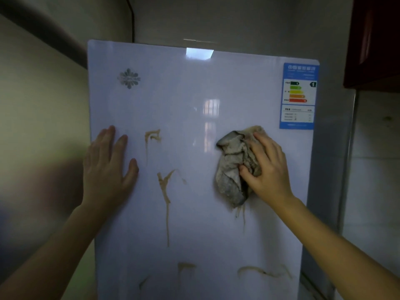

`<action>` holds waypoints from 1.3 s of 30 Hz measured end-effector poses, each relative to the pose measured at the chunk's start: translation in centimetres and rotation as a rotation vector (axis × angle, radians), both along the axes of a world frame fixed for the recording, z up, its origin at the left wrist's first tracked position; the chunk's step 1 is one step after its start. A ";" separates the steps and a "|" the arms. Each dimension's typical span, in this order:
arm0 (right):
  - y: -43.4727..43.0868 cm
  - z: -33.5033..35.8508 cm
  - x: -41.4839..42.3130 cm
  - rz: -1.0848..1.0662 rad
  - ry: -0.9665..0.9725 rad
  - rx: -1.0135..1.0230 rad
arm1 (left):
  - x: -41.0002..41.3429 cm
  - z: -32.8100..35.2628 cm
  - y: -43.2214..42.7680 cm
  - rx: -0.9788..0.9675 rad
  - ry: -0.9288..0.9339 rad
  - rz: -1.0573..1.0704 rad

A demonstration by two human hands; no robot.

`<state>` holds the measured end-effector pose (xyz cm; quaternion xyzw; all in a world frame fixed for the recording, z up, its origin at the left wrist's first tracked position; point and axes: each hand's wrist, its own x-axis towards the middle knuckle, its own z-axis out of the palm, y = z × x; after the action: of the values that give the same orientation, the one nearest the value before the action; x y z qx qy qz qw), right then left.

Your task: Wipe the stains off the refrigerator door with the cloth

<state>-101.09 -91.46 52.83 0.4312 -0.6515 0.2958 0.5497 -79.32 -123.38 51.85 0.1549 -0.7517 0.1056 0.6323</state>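
Note:
The white refrigerator door [190, 100] fills the middle of the head view. Brown stains run down it: one streak [152, 136] at upper left, a long drip [165, 191] in the middle, and smears [264, 272] near the bottom. A crumpled grey-beige cloth [230, 167] lies against the door's right half, with a short drip below it. My right hand [267, 167] grips the cloth and presses it to the door. My left hand [108, 165] rests flat on the door's left edge, fingers straight.
A blue energy label [299, 95] is stuck at the door's top right, and a grey logo [129, 78] at top left. A dark red cabinet [374, 42] hangs at upper right. Walls stand close on both sides of the refrigerator.

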 end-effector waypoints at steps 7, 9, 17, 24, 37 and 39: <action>-0.3 -2.3 -0.1 -0.001 -0.002 -0.003 | 0.1 -0.9 -0.2 -0.013 -0.049 0.006; -1.3 -1.3 0.7 0.020 -0.063 -0.067 | 0.3 -0.8 -0.3 -0.014 -0.065 0.008; -4.6 -2.3 4.1 0.084 -0.256 -0.229 | 0.6 -0.8 -0.6 -0.031 -0.080 0.009; -5.7 -1.6 4.4 0.063 -0.258 -0.340 | 0.7 -1.0 -0.9 -0.046 -0.084 -0.006; -7.0 -3.4 5.2 0.062 -0.252 -0.330 | 0.8 -1.0 -0.9 -0.044 -0.081 -0.042; -7.0 -4.1 5.0 0.050 -0.225 -0.280 | 0.7 -1.1 -0.9 -0.042 -0.076 -0.051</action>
<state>-96.06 -98.50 48.69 0.3306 -0.6503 0.4438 0.5204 -78.58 -124.28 50.71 0.1182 -0.7766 0.1109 0.6087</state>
